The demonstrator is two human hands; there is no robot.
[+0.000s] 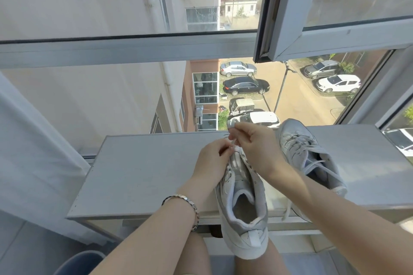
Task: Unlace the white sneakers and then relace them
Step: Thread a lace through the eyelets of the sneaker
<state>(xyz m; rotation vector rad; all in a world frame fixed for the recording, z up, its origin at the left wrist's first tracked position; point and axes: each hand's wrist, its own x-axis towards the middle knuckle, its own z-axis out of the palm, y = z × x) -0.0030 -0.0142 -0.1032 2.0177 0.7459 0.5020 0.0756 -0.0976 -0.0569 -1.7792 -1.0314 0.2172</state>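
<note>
On the grey windowsill ledge [138, 172] under an open window, a white high-top leather sneaker [242, 212] lies with its heel overhanging the near edge, toward the person's lap, toe pointing at the glass. Second white sneaker [310, 158] sits just right of it on the same ledge, looks laced, one loose lace end trailing off the near edge. Left hand [212, 158], silver bracelet [190, 204] on its wrist, is closed in a pinch at the toe-end eyelets of the near shoe, gripping what looks like the flat white shoelace [233, 142]. Right hand [254, 143] is also pinched shut on the lace, holding a short stretch just above the left. Upper eyelets of the near shoe look empty, tongue exposed; can't tell from this alone whether the lace is coming out or going in, likely working at the lowest rows. Risks: near shoe is barely supported, so a hard tug on the lace could drag or tip it off the ledge onto the legs. Lace tip could slip the pinch or miss an eyelet, since the fingers hide the hole. Right forearm crosses close to the second sneaker, a wide pull may knock it.
</note>
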